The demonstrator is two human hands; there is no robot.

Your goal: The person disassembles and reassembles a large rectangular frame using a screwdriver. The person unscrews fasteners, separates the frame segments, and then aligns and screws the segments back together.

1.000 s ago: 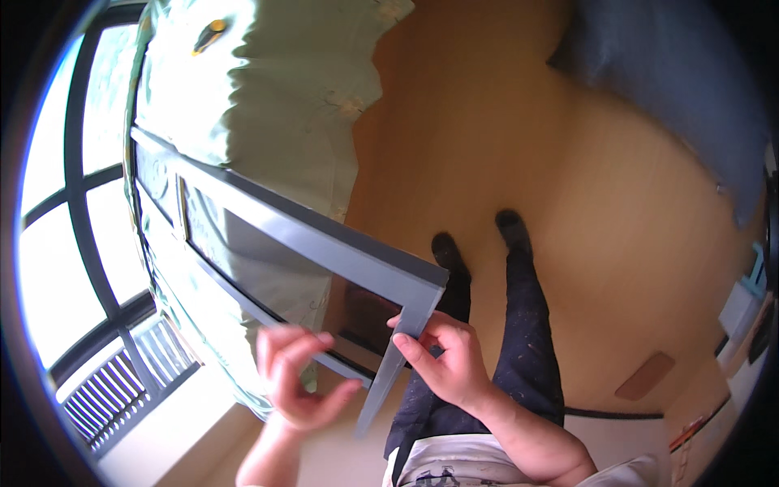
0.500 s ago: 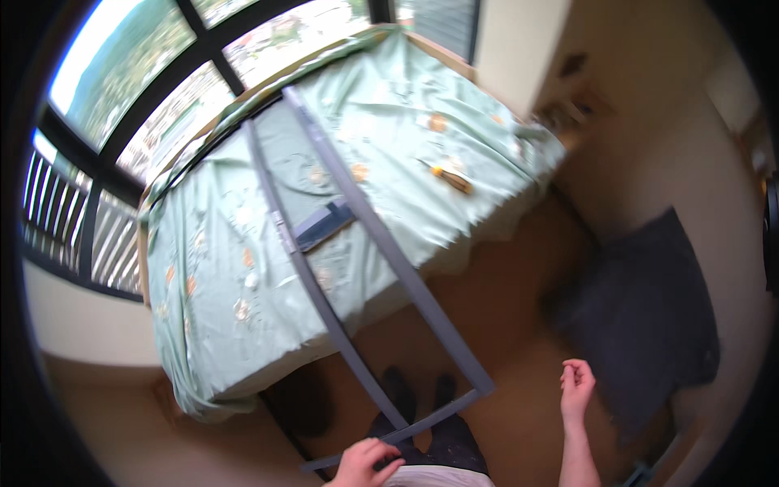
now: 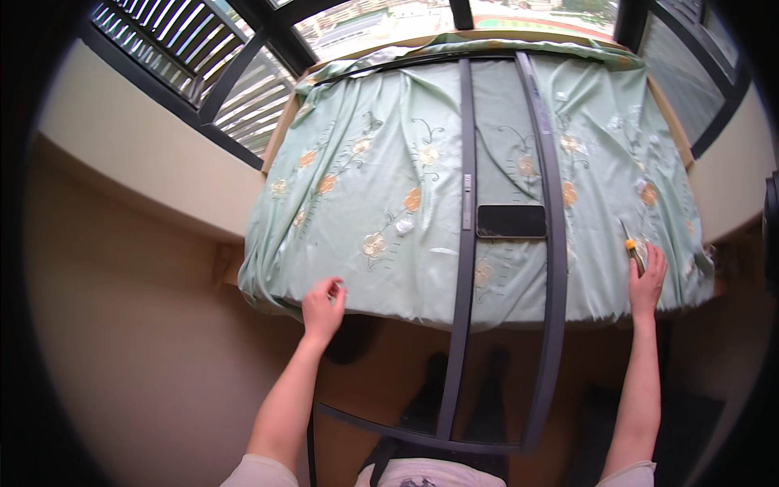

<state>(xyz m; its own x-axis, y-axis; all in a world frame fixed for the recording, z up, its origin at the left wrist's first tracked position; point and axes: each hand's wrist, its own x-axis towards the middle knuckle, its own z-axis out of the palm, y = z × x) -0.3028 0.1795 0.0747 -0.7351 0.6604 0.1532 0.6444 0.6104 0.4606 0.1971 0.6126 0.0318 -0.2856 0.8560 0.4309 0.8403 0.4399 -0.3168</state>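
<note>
My right hand [image 3: 647, 280] is wrapped round the handle of a screwdriver [image 3: 630, 244] with a yellow and dark grip, lying on the right part of the cloth. Its thin shaft points away from me. My left hand [image 3: 324, 308] hovers by the cloth's near edge at left, fingers curled in; whether a small thing sits in them I cannot make out. Between my hands lies a long dark grey metal frame [image 3: 555, 260], running from the window over the cloth's edge towards my body. A black phone [image 3: 511, 221] rests between its two long bars.
A pale green cloth [image 3: 349, 243] with embroidered flowers covers the raised surface under the window. A thin dark strip [image 3: 365, 422] reaches left from the frame's near end. Black-framed windows [image 3: 260, 49] stand behind; a dark mat [image 3: 649, 430] lies at lower right.
My view has swung left and straightened towards the window. My right hand has reached forward and taken hold of the screwdriver. My left hand has moved up from the frame's near end.
</note>
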